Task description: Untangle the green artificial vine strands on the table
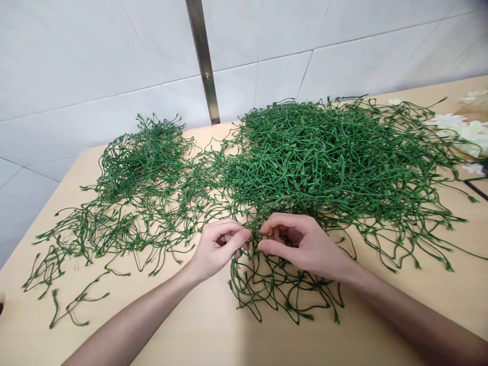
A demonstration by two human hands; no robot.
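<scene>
Green stem clump lies below, nearer right hand, strands every way; right narrowly parted, left hand pinched, holds unclear.

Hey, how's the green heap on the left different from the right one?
The right heap is much larger than the left heap. The left heap thins out toward the front, with tabletop showing through, while the right heap is densely packed in its middle. The right heap extends toward the white flowers; the left heap lies further from them. Both are green and tangled.
</scene>
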